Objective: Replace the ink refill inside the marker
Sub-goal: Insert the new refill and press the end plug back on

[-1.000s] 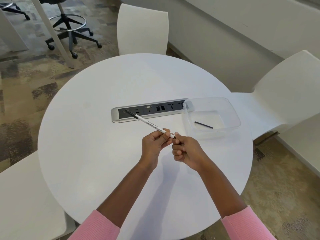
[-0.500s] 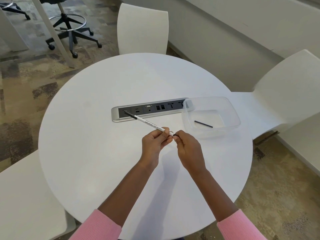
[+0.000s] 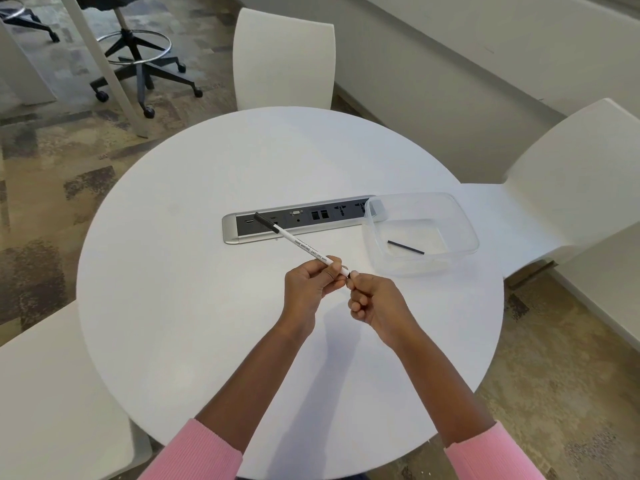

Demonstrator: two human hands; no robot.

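A slim white marker [image 3: 302,245] with a black cap points up and to the left above the round white table [image 3: 194,306]. My left hand [image 3: 310,285] grips the marker near its rear end. My right hand [image 3: 375,304] pinches the small black end piece [image 3: 354,274] at the marker's rear, with its other fingers curled. A thin black ink refill [image 3: 405,247] lies inside a clear plastic container [image 3: 464,220] to the right of my hands.
A silver and black power and data panel [image 3: 311,216] is set into the table behind the marker. White chairs [image 3: 284,57] stand at the far side, at the right and at the near left. A wheeled stool stands on the carpet at the far left.
My right hand has twisted at the marker's rear end: its fingers were curled, then turned over, and now curl under again. The marker and my left hand have barely moved.
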